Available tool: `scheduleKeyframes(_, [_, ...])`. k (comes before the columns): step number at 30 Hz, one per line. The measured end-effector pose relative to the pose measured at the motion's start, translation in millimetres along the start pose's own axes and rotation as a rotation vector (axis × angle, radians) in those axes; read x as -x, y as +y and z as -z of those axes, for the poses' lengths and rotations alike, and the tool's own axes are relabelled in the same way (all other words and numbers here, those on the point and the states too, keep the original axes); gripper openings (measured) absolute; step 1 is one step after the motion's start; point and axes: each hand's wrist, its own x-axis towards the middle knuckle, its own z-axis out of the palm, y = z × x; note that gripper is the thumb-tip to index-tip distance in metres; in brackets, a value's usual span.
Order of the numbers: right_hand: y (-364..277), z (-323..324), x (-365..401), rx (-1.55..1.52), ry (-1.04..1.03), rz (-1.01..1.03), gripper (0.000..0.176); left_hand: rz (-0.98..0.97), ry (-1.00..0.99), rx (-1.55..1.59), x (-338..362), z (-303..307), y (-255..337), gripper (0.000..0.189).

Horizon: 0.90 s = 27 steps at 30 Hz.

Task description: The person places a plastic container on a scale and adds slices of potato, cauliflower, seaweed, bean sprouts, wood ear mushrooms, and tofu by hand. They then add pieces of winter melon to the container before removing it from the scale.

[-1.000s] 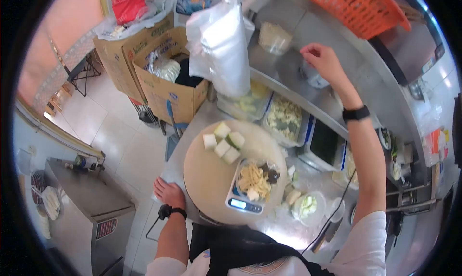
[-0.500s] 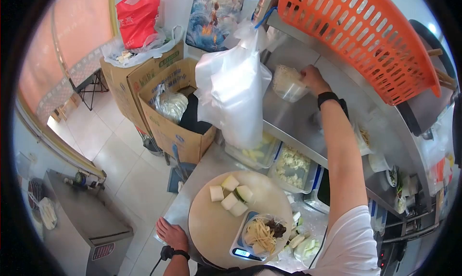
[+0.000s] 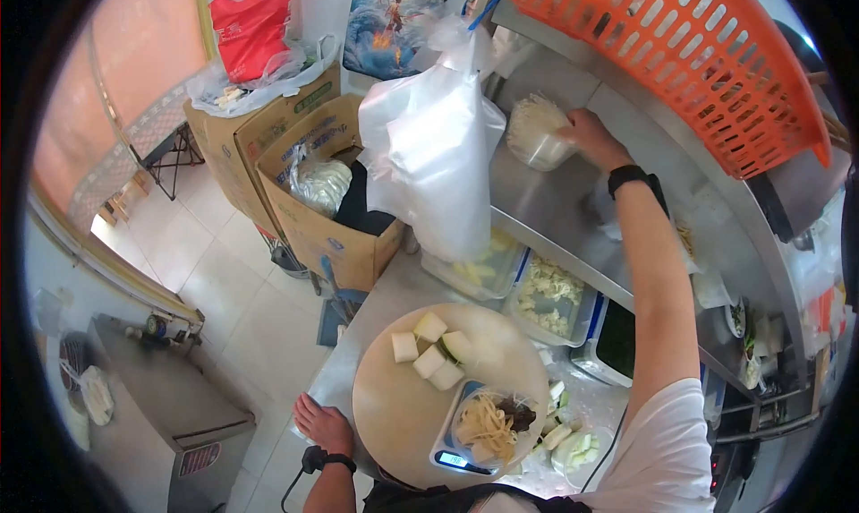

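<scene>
On the metal shelf, my right hand is closed on the side of a clear tub of pale shredded food. My left hand lies with its fingers apart at the counter's edge, left of the round board. Several pale cut chunks rest on the board. Beside them a digital scale with a lit display carries a bowl of pale strips and a dark food.
White plastic bags hang left of the shelf. An orange basket is above right. Tubs of cut food stand behind the board. An open carton is at left; vegetable pieces lie right of the scale.
The view has shifted slightly. My right hand remains at the tub, which now looks more upright. My left hand stays at the counter's edge.
</scene>
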Motion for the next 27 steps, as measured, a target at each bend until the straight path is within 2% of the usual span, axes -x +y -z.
scheduleKeyframes(2, [5,2,0,-0.084,-0.041,-0.026,0.029,-0.005,0.013,0.022,1,-3,-1,0.052])
scheduleKeyframes(5, [25,-2,-8,-0.114,0.05,-0.054,0.032,-0.014,0.035,0.04,1,1,1,0.052])
scheduleKeyframes(6, [52,-15,-22,-0.219,0.138,-0.034,0.022,-0.015,0.032,0.038,1,0,1,0.052])
scheduleKeyframes(8, [51,-10,-19,-0.324,0.225,-0.019,0.017,-0.02,0.043,0.02,1,-4,-1,0.051])
scheduleKeyframes(10, [4,30,7,-0.726,0.106,-0.359,0.01,-0.021,0.037,0.015,2,-1,-1,0.05])
scheduleKeyframes(11, [4,34,9,-0.726,0.103,-0.361,0.01,-0.02,0.038,0.015,1,0,1,0.05])
scheduleKeyframes(13, [7,40,14,-0.946,0.249,-0.157,0.007,-0.026,0.043,0.017,-1,-2,0,0.049])
scheduleKeyframes(14, [9,43,16,-0.945,0.239,-0.165,0.007,-0.029,0.05,0.023,1,-2,-1,0.049])
scheduleKeyframes(16, [12,50,19,-1.286,0.172,-0.182,0.011,-0.036,0.045,0.017,2,4,0,0.049])
scheduleKeyframes(20, [36,52,9,-1.488,0.244,-0.146,0.014,-0.03,0.045,0.034,0,1,3,0.05])
scheduleKeyframes(22, [42,50,20,-1.401,0.038,-0.046,0.015,-0.026,0.012,0.057,1,2,-1,0.052])
scheduleKeyframes(23, [37,52,29,-1.534,-0.044,-0.002,0.015,-0.012,-0.013,0.075,1,0,-2,0.052])
scheduleKeyframes(24, [34,54,38,-1.673,-0.135,0.027,0.016,-0.084,0.01,0.101,0,-10,-11,0.053])
scheduleKeyframes(26, [26,55,64,-1.966,-0.259,-0.298,0.018,-0.134,-0.027,0.105,-2,-2,-12,0.052])
scheduleKeyframes(27, [17,49,81,-1.776,-0.291,-0.225,0.021,-0.126,0.057,0.058,0,-13,-13,0.051])
